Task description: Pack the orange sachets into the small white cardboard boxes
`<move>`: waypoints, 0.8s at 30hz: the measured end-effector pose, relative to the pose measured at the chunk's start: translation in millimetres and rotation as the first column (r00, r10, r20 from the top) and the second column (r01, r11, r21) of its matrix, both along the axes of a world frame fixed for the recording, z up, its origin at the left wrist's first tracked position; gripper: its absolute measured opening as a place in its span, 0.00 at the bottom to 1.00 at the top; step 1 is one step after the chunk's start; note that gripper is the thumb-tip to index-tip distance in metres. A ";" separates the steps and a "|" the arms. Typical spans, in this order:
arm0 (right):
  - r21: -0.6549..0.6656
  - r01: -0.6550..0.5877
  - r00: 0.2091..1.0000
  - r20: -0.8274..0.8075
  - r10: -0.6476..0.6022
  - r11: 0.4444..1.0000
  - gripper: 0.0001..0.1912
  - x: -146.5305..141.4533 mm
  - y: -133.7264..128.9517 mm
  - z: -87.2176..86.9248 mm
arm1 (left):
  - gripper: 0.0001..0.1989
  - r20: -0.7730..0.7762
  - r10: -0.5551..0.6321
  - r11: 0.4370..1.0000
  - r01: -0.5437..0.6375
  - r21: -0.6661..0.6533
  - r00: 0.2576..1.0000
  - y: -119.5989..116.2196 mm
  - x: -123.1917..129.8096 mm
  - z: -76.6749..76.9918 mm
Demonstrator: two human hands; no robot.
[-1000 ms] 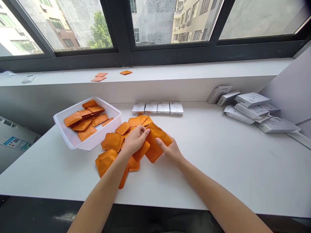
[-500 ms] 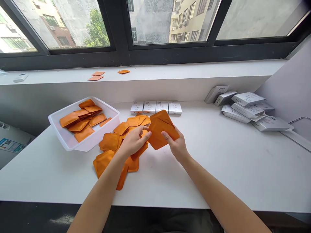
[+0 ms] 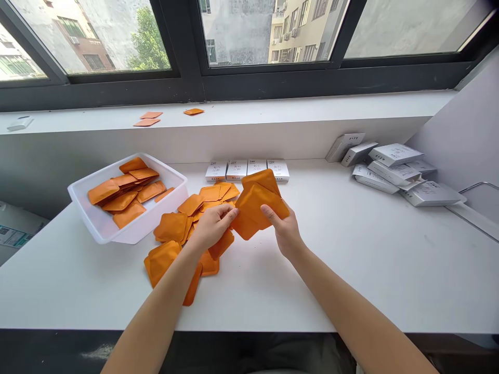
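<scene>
Several flat, square orange packets (image 3: 259, 205), fanned over one another, are held up above the white table. My right hand (image 3: 286, 231) is closed on their right side, thumb lying across the front one. At their left edge my left hand (image 3: 216, 223) pinches a packet between thumb and fingers. Beneath and to the left of my left hand lies a loose heap of the same orange packets (image 3: 171, 227), partly covered by my forearm. Just behind the held packets stand small white boxes (image 3: 237, 170) in a row.
A white plastic tub (image 3: 128, 236) with more orange packets stands at the left of the table (image 3: 331, 280). White boxes (image 3: 397, 156) are piled at the back right by the wall. A few flat orange pieces (image 3: 194, 111) lie on the windowsill (image 3: 273, 111).
The held packets have spread apart into a wider fan, and my left fingers, loose before, are now closed on their left edge. The view has shifted slightly.
</scene>
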State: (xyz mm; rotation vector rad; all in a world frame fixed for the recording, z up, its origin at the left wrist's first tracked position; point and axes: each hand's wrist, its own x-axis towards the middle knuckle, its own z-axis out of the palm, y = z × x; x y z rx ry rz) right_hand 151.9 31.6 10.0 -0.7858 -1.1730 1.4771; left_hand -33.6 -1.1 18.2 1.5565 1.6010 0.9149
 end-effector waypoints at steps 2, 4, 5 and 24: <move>-0.033 0.006 1.000 -0.017 -0.006 0.999 0.14 1.4 1.8 -0.1 | 0.19 0.017 0.059 0.998 -0.058 -0.014 0.998 0.9 -2.7 -0.5; -0.075 0.026 0.999 -0.045 -0.030 0.997 0.14 3.5 4.9 -0.4 | 0.20 0.023 0.140 0.990 -0.140 -0.014 0.990 1.6 -5.7 -0.1; -0.094 0.041 0.997 -0.056 -0.047 0.995 0.15 4.6 6.8 -0.6 | 0.20 0.044 0.180 0.984 -0.179 -0.012 0.983 1.8 -7.2 0.6; 0.021 0.146 0.975 0.165 -0.147 0.989 0.15 -0.8 3.7 -3.8 | 0.12 0.431 0.303 0.948 -0.315 -0.045 0.850 6.9 -12.0 4.6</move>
